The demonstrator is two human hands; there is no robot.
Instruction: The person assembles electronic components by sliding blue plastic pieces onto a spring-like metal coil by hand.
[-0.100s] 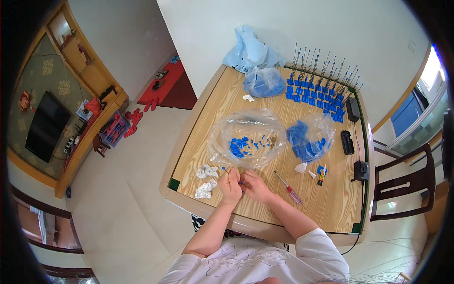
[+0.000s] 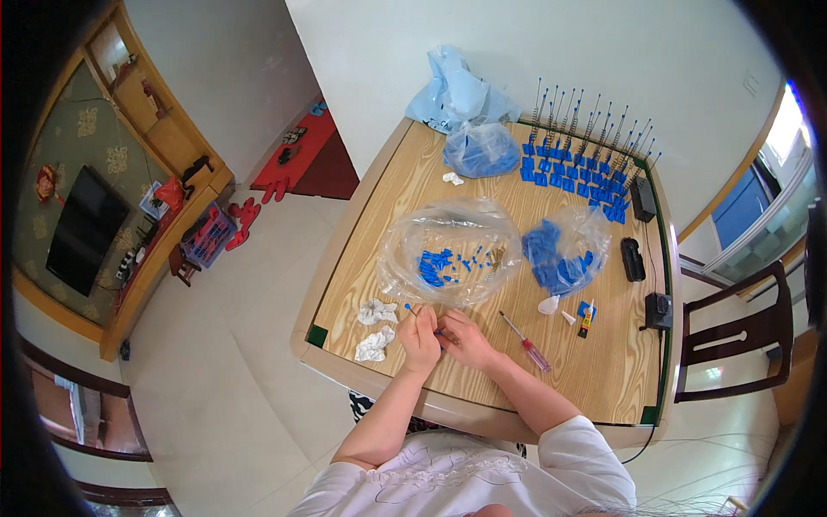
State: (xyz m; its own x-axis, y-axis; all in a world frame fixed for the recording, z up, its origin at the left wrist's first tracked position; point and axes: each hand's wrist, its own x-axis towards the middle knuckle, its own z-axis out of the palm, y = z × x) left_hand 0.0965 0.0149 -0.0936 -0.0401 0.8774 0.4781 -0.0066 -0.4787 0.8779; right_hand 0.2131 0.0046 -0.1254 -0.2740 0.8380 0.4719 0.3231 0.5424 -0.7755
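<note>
Near the front edge of the table, my left hand (image 2: 419, 339) is closed around a thin rod with a blue tip (image 2: 407, 307), which sticks out beyond the fingers. My right hand (image 2: 466, 339) meets it, its fingers pinched at a small blue piece that shows between both hands; most of that piece is hidden. Ahead of my hands lies an open clear plastic bag (image 2: 401, 263) with small blue parts (image 2: 433, 267) and brass-coloured bits on it. A screwdriver (image 2: 534, 354) with a clear red handle rests to the right, and crumpled white tissues (image 2: 374, 345) lie to the left.
Rows of blue bases (image 2: 568, 177) with upright springs and blue-tipped rods fill the far right. A second clear bag (image 2: 594, 233) holds blue parts; another blue-filled bag (image 2: 482, 151) sits farther back. A glue tube (image 2: 587, 320), black boxes (image 2: 659, 311) and a chair (image 2: 739, 332) are right.
</note>
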